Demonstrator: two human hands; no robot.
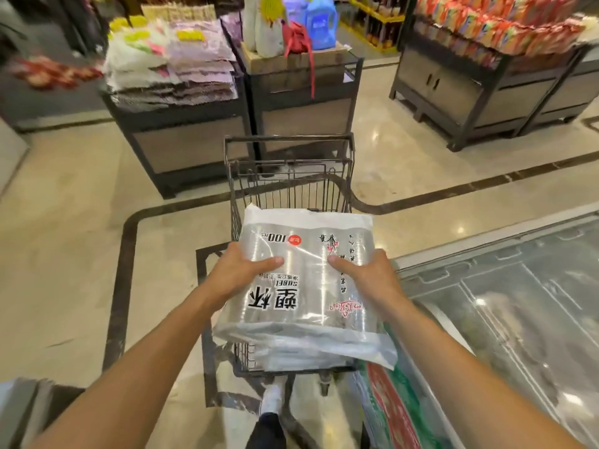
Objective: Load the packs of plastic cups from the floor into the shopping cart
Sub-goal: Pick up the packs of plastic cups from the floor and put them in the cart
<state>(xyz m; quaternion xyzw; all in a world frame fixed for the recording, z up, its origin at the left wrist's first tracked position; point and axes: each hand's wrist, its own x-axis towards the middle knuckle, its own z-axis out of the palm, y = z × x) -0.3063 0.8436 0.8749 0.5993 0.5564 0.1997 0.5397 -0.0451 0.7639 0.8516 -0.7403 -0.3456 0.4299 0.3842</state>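
Observation:
A clear pack of plastic cups (304, 286) with black print and "100 pcs" on it lies flat over the near end of the dark wire shopping cart (288, 176). My left hand (240, 270) grips its left side, thumb on top. My right hand (363, 277) grips its right side the same way. More clear plastic packaging (311, 354) shows under the pack inside the cart basket. At the bottom left corner a blurred pale pack-like shape (19, 406) rests low by the floor.
A glass-topped chest freezer (505, 306) runs along the right of the cart. Dark display stands (181, 137) with stacked goods are ahead, another stand (479, 92) at the far right. My white shoe (272, 400) is under the cart's near end. Glossy tiled floor lies to the left.

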